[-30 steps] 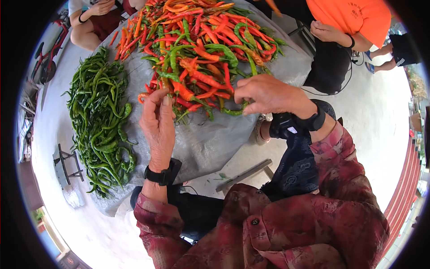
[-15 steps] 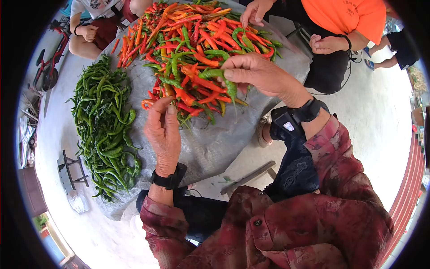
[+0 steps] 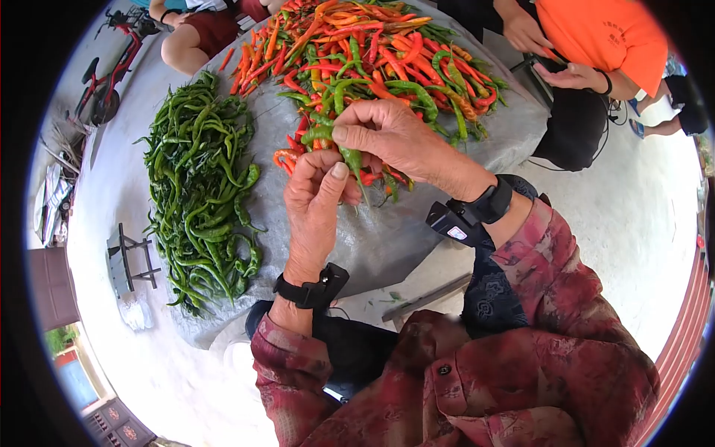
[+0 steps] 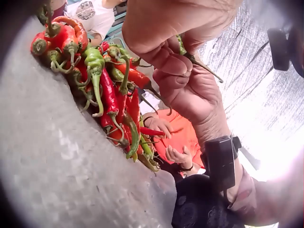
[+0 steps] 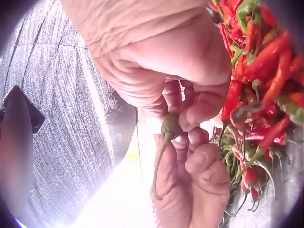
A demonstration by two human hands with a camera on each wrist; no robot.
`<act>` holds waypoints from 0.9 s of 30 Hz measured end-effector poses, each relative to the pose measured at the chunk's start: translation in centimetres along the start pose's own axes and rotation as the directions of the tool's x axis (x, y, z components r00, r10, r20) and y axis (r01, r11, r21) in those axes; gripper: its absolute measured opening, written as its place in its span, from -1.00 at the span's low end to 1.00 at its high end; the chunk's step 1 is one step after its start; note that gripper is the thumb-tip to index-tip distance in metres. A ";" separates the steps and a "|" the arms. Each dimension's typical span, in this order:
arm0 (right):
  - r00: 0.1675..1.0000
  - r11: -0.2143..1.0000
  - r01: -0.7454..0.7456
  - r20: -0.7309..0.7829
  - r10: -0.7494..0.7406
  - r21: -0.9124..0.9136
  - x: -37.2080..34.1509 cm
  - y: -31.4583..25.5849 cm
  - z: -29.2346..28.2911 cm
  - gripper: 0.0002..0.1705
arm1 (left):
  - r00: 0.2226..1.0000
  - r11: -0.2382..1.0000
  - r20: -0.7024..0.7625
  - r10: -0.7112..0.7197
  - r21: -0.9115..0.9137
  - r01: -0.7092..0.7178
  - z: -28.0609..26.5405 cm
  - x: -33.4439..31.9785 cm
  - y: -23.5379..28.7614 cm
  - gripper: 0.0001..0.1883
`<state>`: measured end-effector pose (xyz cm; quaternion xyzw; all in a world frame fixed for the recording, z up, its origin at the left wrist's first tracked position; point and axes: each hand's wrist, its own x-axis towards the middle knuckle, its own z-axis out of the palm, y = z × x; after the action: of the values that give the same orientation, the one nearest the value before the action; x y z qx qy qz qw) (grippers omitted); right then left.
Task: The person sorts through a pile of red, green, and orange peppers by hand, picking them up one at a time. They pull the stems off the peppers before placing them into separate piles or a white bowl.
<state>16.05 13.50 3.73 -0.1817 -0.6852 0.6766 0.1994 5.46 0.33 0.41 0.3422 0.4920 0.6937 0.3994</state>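
My right hand (image 3: 402, 141) pinches a curved green chili pepper (image 3: 351, 159) between thumb and fingers, its stem pointing down toward me. Just below and left of it is my left hand (image 3: 311, 212), fingers bent and thumb tip close beside the pepper. In the right wrist view, the pepper's stem end (image 5: 170, 127) shows between the two hands, and its long stem hangs over the left fingers. I cannot tell whether the left fingers grip the pepper. Beyond both hands lies a heap of mostly red chili peppers (image 3: 417, 56) with some green among them.
A long pile of green chili peppers (image 3: 205, 208) lies at the left on the grey sheet (image 3: 380, 249). One person in an orange shirt (image 3: 603, 41) sits at the far right; another person's knee (image 3: 182, 52) shows at the far left. A wooden stool (image 3: 428, 298) stands below the sheet's edge.
My right hand lifted the green pepper off the heap and brought it left and down to my left hand. The left hand's fingers now meet it closely. The head view has shifted.
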 end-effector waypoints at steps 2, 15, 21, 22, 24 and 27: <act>0.997 0.999 -0.036 -0.070 0.036 -0.004 0.4 0.3 0.1 -0.69 | 1.000 1.000 -0.014 -0.008 -0.018 0.008 0.0 0.1 0.3 -0.82; 0.897 0.855 0.334 -0.145 -0.418 -0.397 -0.2 0.2 1.3 -0.81 | 0.996 0.994 -0.062 -0.064 -0.092 0.058 0.1 0.0 -0.2 -0.85; 0.919 0.881 0.309 -0.127 -0.374 -0.359 -0.2 0.7 1.2 -0.80 | 0.997 0.993 -0.064 -0.040 -0.118 0.032 -0.3 0.2 -0.4 -0.78; 0.919 0.881 0.309 -0.127 -0.374 -0.357 -0.1 0.9 1.1 -0.80 | 0.997 0.993 -0.065 -0.041 -0.116 0.033 -0.3 0.2 -0.4 -0.78; 0.942 0.909 0.300 -0.059 -0.329 -0.288 -0.1 0.9 0.8 -0.80 | 0.997 0.992 -0.067 -0.029 -0.123 0.021 -0.3 0.2 -0.4 -0.76; 0.992 0.967 0.109 -0.037 -0.121 -0.230 -0.3 0.0 0.4 -0.80 | 0.999 0.995 -0.052 -0.015 -0.099 0.010 -0.1 0.2 -0.1 -0.76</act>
<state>16.13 12.99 3.69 -0.1802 -0.7624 0.5760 0.2335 5.28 0.47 0.28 0.3003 0.4696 0.7236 0.4071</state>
